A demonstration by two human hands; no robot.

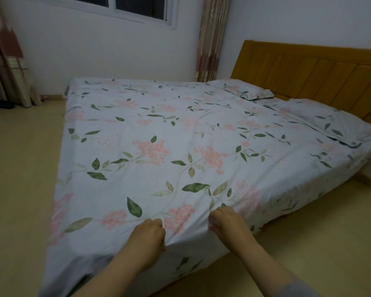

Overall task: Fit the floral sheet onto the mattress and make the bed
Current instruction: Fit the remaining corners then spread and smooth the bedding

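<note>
So, the floral sheet (158, 136) lies spread over the whole mattress, with the pillows (326, 121) far right. At the near corner the left hand (147, 234) and right hand (226, 221) each pinch a bunch of fabric. It looks thin, light and floppy and probably wrinkles easily, so I'd grab the corner hem, not the middle.

The floral sheet (158, 136) is matt cloth, soft, with fine creases. At 2 o'clock the headboard (319, 78) is smooth orange-brown wood with a faint sheen. At 9 o'clock the floor (19, 168) looks like pale, smooth wood. At 1 o'clock the curtain (212, 39) is glossy cloth.
</note>
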